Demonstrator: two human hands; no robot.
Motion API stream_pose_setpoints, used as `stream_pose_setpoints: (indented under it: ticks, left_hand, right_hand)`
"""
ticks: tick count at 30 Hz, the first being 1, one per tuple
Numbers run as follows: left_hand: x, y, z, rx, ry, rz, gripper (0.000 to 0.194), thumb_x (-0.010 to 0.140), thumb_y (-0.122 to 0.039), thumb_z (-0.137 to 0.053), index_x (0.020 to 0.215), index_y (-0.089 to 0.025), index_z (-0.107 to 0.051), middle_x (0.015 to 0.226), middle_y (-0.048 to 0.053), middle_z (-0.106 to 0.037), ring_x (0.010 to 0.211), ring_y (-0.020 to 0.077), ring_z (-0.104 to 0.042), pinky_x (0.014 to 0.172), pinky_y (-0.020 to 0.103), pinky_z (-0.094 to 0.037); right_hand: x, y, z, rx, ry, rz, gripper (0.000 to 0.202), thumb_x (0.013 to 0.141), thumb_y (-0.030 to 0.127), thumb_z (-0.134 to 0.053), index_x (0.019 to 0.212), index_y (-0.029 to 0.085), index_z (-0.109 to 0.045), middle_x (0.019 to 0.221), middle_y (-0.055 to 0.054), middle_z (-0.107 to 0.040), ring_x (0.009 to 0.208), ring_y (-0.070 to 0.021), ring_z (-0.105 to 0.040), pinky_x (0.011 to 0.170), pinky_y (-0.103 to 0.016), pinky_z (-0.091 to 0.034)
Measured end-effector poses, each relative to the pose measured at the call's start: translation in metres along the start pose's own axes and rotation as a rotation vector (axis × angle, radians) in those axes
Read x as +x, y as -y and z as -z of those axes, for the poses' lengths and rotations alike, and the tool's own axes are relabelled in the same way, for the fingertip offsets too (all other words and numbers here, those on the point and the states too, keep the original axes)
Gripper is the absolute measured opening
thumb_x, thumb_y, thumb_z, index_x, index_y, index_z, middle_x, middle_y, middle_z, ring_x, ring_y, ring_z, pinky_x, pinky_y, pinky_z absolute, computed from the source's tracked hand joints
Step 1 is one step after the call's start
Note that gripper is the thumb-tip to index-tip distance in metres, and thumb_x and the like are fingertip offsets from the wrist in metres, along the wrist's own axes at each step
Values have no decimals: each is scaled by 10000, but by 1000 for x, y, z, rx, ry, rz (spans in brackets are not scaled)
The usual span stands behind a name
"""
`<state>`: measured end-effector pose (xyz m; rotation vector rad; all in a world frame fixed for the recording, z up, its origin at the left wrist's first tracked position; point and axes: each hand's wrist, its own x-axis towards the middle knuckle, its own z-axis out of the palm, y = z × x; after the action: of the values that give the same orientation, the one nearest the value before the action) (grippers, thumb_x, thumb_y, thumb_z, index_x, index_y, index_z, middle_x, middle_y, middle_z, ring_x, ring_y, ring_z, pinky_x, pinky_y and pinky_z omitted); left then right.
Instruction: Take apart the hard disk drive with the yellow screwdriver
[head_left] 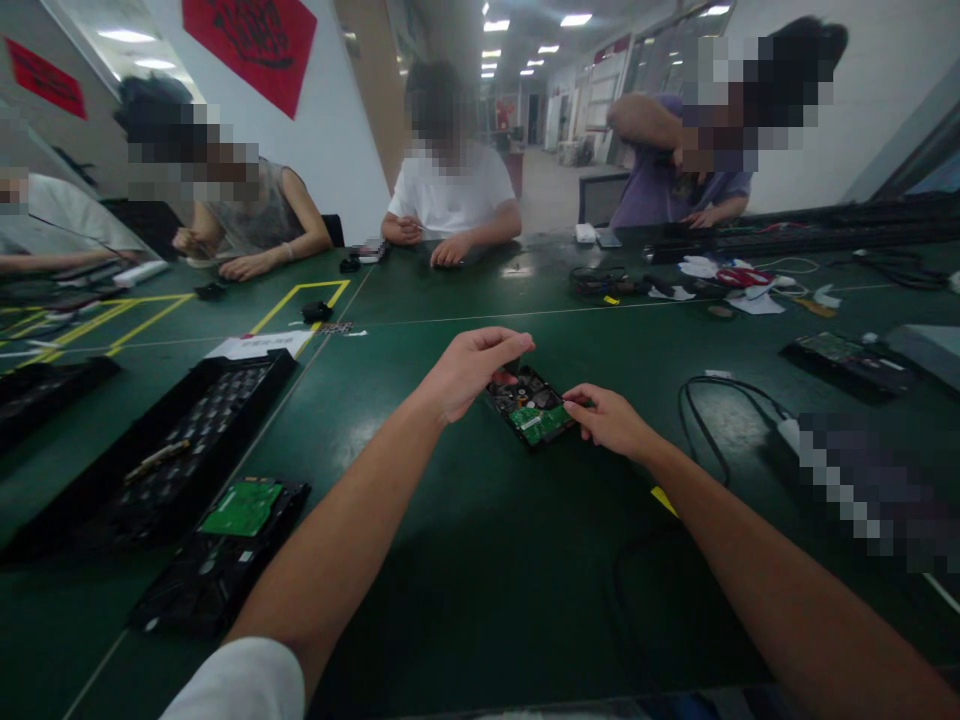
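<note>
On the green table in front of me lies a hard drive (541, 425), its green circuit board and dark metal body facing up. Over its far left part my left hand (480, 368) is bent down with thumb and fingers pinched together. Whatever sits between those fingertips is too dark and small to name. At the drive's right edge, my right hand (609, 420) has its thumb and forefinger closed on the side of the drive. A second drive with a green board (241, 508) lies at the left, near my left forearm.
A long black tray (161, 450) stands to the left. At the right are another drive (847, 362), a black cable (694, 440) and a partly blurred object. Across the table, several people sit at work. Wires and scraps (750, 285) lie at the far right.
</note>
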<state>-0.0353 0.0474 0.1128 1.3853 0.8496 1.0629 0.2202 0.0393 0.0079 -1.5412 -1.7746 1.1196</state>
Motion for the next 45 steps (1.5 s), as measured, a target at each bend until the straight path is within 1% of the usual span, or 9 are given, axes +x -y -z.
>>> stream_pose_setpoints:
  ticks: [3, 6, 12, 17, 22, 27, 34, 40, 45]
  left_hand:
    - [0, 1, -1, 67, 1, -7, 289, 850, -450, -755, 947, -180, -790, 1047, 81, -705, 897, 158, -601, 630, 214, -495]
    - [-1, 0, -1, 76, 22, -8, 289, 869, -445, -737, 987, -186, -788, 1064, 78, -698, 916, 166, -601, 641, 224, -507]
    - [-4, -3, -3, 16, 77, 10, 292, 860, -420, -757, 997, -165, -718, 956, 62, -664, 844, 157, -614, 598, 227, -511]
    - [-3, -1, -4, -84, 72, 58, 262, 877, -379, -742, 1005, -165, -659, 1061, 115, -724, 1009, 225, -679, 658, 265, -564]
    - [-1, 0, -4, -92, 60, 51, 212, 874, -354, -719, 924, -149, -708, 1073, 124, -716, 1041, 236, -659, 704, 303, -595]
    - [-2, -3, -4, -18, 18, 20, 207, 860, -347, -703, 900, -155, -769, 1105, 110, -684, 1004, 209, -615, 641, 246, -567]
    - [0, -1, -2, -97, 21, 50, 206, 885, -345, -683, 969, -159, -716, 933, 94, -694, 891, 198, -653, 619, 257, -560]
    - [-1, -2, -2, -151, 21, 43, 195, 902, -317, -637, 926, -137, -707, 1050, 130, -709, 1011, 236, -660, 747, 342, -606]
    - [-1, -4, 1, -67, 16, 19, 227, 879, -313, -629, 909, -131, -761, 1038, 122, -680, 1000, 225, -613, 697, 294, -581]
  right_hand:
    - [1, 0, -1, -23, -11, -6, 268, 1031, 341, -492, 1181, 190, -656, 623, 10, -631, 470, -113, -558, 425, -203, -429]
    - [0, 2, -2, -48, -46, -14, 256, 1025, 356, -499, 1138, 194, -663, 584, 22, -609, 450, -116, -547, 415, -205, -420]
    - [-1, 4, -4, -60, -59, -9, 254, 1021, 380, -502, 1082, 201, -671, 605, 16, -623, 468, -118, -562, 422, -202, -427]
    - [-2, 5, -4, -76, -57, 4, 281, 1013, 420, -524, 1098, 194, -668, 615, 21, -634, 473, -116, -568, 446, -210, -436]
    - [-4, 8, -5, -162, -104, 36, 317, 997, 469, -566, 1099, 197, -693, 717, -1, -700, 551, -118, -631, 517, -215, -462]
    - [-4, 11, -6, -190, -119, 12, 268, 984, 432, -603, 1092, 208, -703, 867, -26, -751, 575, -114, -655, 527, -220, -477]
    - [-4, 10, -7, -216, -148, 44, 230, 986, 402, -610, 1060, 208, -707, 863, -23, -755, 560, -114, -658, 534, -228, -487]
    - [-3, 9, -7, -191, -137, 38, 237, 989, 404, -607, 1078, 206, -701, 887, -26, -758, 559, -111, -653, 535, -231, -495]
    - [-4, 10, -6, -203, -126, 32, 263, 993, 423, -591, 1091, 205, -701, 871, -25, -753, 577, -115, -654, 543, -231, -482]
